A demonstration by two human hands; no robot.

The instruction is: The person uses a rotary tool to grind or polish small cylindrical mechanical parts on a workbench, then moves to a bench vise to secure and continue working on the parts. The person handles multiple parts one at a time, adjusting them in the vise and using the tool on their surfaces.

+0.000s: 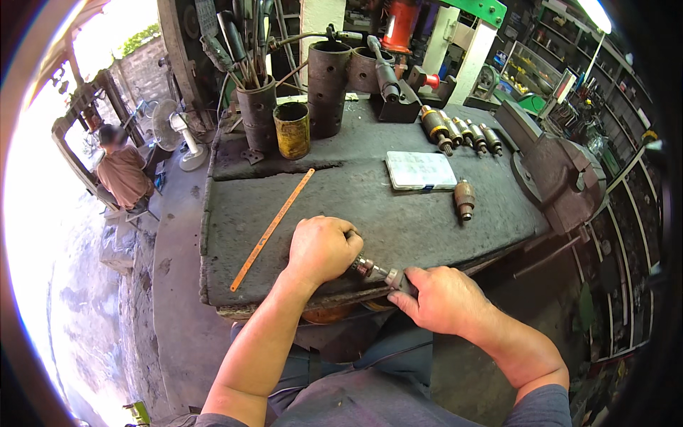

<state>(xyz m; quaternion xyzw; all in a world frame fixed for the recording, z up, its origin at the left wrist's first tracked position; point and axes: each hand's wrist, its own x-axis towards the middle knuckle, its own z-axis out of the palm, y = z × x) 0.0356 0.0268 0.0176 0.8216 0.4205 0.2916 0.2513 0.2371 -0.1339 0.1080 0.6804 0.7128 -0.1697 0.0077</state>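
Head view: small metal shaft (371,270) at the workbench (398,213) edge, pinched between left hand (321,248) fingers and right hand (441,299) fingers.

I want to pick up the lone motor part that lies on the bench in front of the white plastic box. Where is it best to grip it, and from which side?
Grip the motor part around its thick middle body, coming from above with the fingers across its width. It lies flat on the bench, free on all sides, and its narrow end pointing toward the person probably gives a poorer hold.
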